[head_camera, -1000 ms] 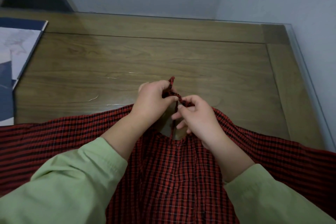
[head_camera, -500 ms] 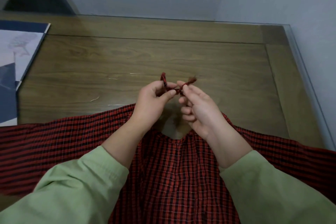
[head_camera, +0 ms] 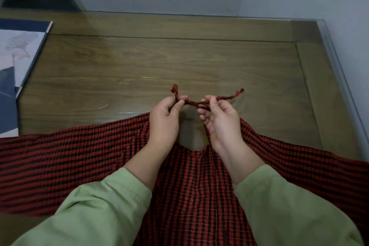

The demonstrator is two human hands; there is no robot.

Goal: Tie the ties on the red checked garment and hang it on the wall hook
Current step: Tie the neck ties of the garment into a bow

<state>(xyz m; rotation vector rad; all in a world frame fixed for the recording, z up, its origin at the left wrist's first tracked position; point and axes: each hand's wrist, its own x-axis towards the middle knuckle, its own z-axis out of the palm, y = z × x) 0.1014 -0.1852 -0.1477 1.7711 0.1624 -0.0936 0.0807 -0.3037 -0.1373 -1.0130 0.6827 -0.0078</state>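
Observation:
The red checked garment [head_camera: 83, 158] lies spread across the near edge of the wooden table [head_camera: 159, 60], its neck opening toward me. Two thin twisted red ties [head_camera: 194, 103] rise from the neck and cross each other between my hands. My left hand [head_camera: 164, 120] pinches one tie between thumb and forefinger, its frayed end sticking up. My right hand [head_camera: 219, 120] pinches the other, whose frayed end points right. Both hands are held just above the table. No wall hook is in view.
A glass sheet covers the table, its edge showing along the right side [head_camera: 339, 70]. A blue and white booklet [head_camera: 14, 70] lies at the left edge. Grey walls stand behind and to the right of the table.
My hands have drawn apart, pulling the crossed ties out sideways into a wider line. One second ago they were close together, working the ties at the neck.

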